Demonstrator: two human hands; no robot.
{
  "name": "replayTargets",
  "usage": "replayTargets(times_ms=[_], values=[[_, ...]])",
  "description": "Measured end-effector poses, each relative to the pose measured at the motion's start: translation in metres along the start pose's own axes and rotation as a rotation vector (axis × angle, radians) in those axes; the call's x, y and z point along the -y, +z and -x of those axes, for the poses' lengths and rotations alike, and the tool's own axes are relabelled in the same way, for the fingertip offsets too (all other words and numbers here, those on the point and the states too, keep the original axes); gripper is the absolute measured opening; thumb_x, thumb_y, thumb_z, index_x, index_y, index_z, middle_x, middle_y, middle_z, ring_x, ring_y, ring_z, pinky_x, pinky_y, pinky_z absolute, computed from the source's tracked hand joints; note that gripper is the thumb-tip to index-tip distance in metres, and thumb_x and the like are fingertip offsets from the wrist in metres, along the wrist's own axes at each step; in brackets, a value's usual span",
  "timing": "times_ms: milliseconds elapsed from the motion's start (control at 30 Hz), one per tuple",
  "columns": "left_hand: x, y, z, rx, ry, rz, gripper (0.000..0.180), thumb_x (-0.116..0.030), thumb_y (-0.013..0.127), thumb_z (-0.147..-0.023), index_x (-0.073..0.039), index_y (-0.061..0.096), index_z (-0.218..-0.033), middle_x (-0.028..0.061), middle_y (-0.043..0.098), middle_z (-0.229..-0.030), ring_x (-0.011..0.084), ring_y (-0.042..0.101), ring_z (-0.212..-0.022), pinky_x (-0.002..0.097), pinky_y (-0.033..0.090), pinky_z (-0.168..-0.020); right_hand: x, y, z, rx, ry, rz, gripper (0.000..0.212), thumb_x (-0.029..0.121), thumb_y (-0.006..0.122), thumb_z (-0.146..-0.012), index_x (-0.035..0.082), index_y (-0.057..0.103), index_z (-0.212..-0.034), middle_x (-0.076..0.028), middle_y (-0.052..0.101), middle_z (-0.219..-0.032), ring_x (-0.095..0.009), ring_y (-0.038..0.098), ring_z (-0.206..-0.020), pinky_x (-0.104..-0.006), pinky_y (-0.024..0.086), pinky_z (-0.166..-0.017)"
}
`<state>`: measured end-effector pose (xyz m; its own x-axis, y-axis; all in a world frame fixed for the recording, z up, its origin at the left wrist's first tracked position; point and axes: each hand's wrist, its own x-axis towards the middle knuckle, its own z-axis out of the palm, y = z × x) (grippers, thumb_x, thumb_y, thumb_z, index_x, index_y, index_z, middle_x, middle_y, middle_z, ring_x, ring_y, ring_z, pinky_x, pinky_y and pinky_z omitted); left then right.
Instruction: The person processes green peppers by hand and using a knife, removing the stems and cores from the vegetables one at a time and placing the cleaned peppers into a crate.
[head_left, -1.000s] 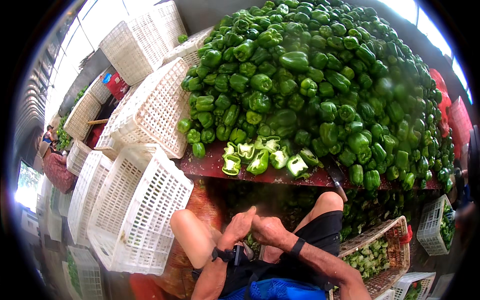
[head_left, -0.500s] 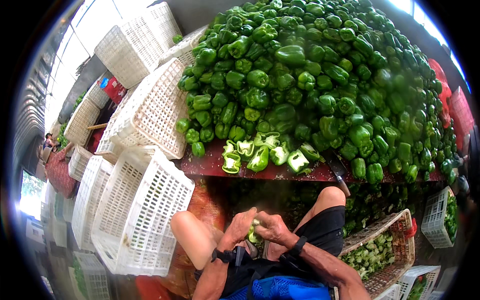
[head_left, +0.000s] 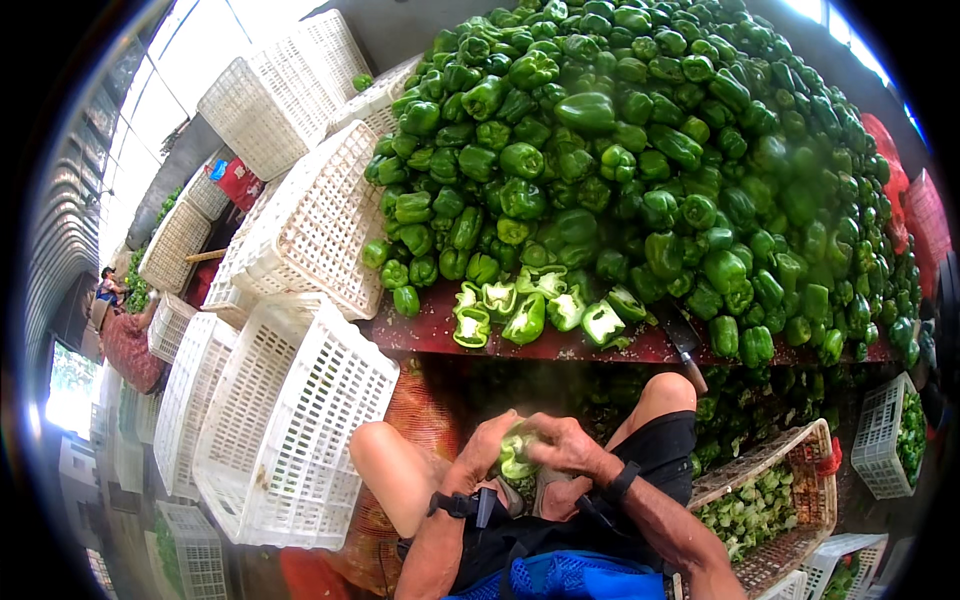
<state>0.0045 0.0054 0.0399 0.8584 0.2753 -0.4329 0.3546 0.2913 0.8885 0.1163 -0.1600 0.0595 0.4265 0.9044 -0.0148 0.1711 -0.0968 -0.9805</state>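
Between my knees I hold a cut green bell pepper [head_left: 516, 456], its pale inner side showing. My left hand [head_left: 487, 447] is closed around its left side. On the other side my right hand [head_left: 563, 446] has its fingers curled against the pepper's edge; the fingertips are partly hidden. Ahead, several cut pepper pieces [head_left: 524, 319] lie along the near edge of the red table [head_left: 420, 335], with pale insides exposed. A knife [head_left: 684, 345] rests to their right, its handle sticking out past the edge.
A tall heap of whole green peppers [head_left: 600, 150] covers the table. White plastic crates [head_left: 300, 420] are stacked at my left. By my right knee stands a basket [head_left: 822, 480] of pale green pepper scraps [head_left: 750, 515]. Another crate [head_left: 880, 450] holds green produce farther right.
The pepper between my hands has turned so that more of its pale inside shows. My right hand has shifted slightly to the right and up. The whole view has moved a little.
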Motion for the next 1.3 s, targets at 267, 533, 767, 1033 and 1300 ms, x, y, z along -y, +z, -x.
replayTargets(times_ms=[267,533,767,1033,1300], values=[[0.017,0.003,-0.013,-0.058,0.099,-0.494,0.046,-0.034,0.043,-0.102,0.007,0.063,-0.105,0.0167,0.067,-0.099,0.0201,0.059,-0.096,0.0332,0.046,-0.087,-0.023,0.031,0.005,-0.032,-0.26,0.731,0.033,0.016,0.061,-0.08,-0.002,0.055,-0.107,-0.017,0.059,-0.072,-0.036,0.062,-0.06,-0.0452,0.051,-0.052],[0.01,0.003,-0.004,0.012,0.059,-0.24,0.045,-0.033,0.044,-0.103,0.006,0.066,-0.105,0.0073,0.067,-0.096,0.0144,0.058,-0.089,0.0293,0.046,-0.08,-0.023,0.022,0.005,-0.137,-0.274,0.25,0.023,0.015,0.065,-0.085,0.004,0.06,-0.104,-0.021,0.064,-0.081,-0.036,0.064,-0.07,-0.0408,0.052,-0.063],[-0.019,0.009,0.012,0.126,-0.084,0.18,0.039,-0.028,0.045,-0.103,0.004,0.065,-0.112,0.0079,0.068,-0.102,0.0145,0.061,-0.096,0.027,0.049,-0.085,-0.005,-0.005,0.012,-0.013,0.075,-0.29,0.02,0.011,0.059,-0.087,0.0,0.065,-0.103,-0.014,0.066,-0.091,-0.023,0.065,-0.082,-0.0309,0.052,-0.074],[-0.03,0.012,0.019,0.297,0.084,0.321,0.047,-0.034,0.048,-0.1,0.005,0.056,-0.125,0.0121,0.065,-0.108,0.0162,0.064,-0.091,0.031,0.053,-0.088,0.019,-0.048,0.046,-0.199,0.046,-0.929,0.025,0.022,0.055,-0.088,0.0,0.06,-0.098,-0.007,0.06,-0.077,-0.014,0.054,-0.058,-0.0257,0.046,-0.052],[-0.038,0.035,0.019,0.197,0.19,0.302,0.048,-0.023,0.051,-0.092,0.005,0.051,-0.131,0.0149,0.065,-0.111,0.0187,0.065,-0.101,0.0317,0.05,-0.093,0.048,-0.191,0.207,-0.342,0.431,0.744,0.023,0.017,0.063,-0.082,-0.001,0.067,-0.097,-0.013,0.064,-0.074,-0.023,0.062,-0.064,-0.0362,0.05,-0.059]])
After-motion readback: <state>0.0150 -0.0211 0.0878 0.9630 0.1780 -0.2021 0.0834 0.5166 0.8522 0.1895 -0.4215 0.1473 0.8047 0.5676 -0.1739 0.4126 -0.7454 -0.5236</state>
